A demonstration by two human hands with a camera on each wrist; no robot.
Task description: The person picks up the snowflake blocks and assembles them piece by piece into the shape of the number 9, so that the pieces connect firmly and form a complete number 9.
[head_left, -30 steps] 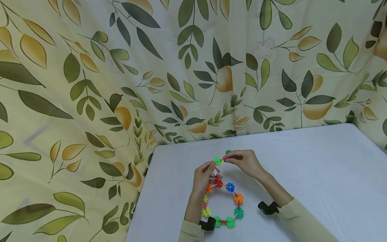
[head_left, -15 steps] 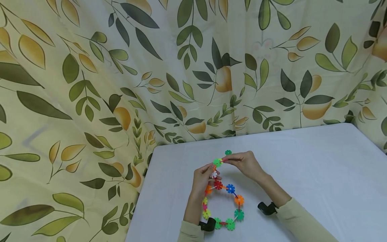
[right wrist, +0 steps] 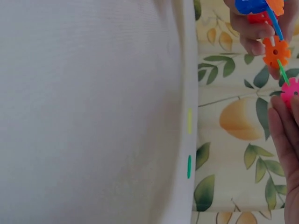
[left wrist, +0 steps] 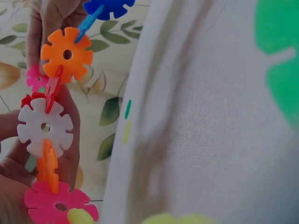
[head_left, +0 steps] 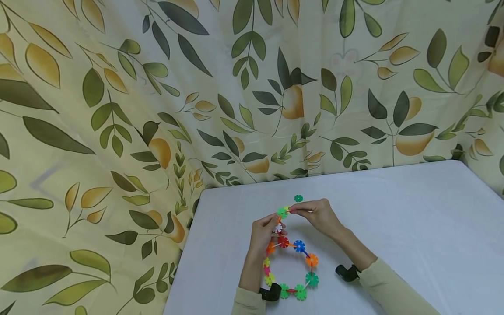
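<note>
A chain of colourful notched snowflake discs forms a ring, with a red disc (head_left: 283,242) at its top and a short branch rising from there. My left hand (head_left: 263,229) grips that branch around a white disc (left wrist: 45,127), fingers behind it. At the branch's upper end, my right hand (head_left: 320,214) pinches a pink disc (right wrist: 290,88) between thumb and fingers. A thin green disc (right wrist: 283,72), seen edge-on, links the pink one to an orange disc (right wrist: 275,52). The ring's lower part, with a green disc (head_left: 300,292), hangs toward the front.
On the white-covered table (head_left: 393,227), a loose green disc (head_left: 298,198) lies beyond my right hand. A yellow disc (left wrist: 126,132) lies near it. Leaf-patterned curtains (head_left: 244,109) stand behind and left of the table.
My right hand has drawn slightly down and left with the pinched disc, uncovering the loose green disc behind it. My left hand holds nearly still; the ring has sunk slightly.
</note>
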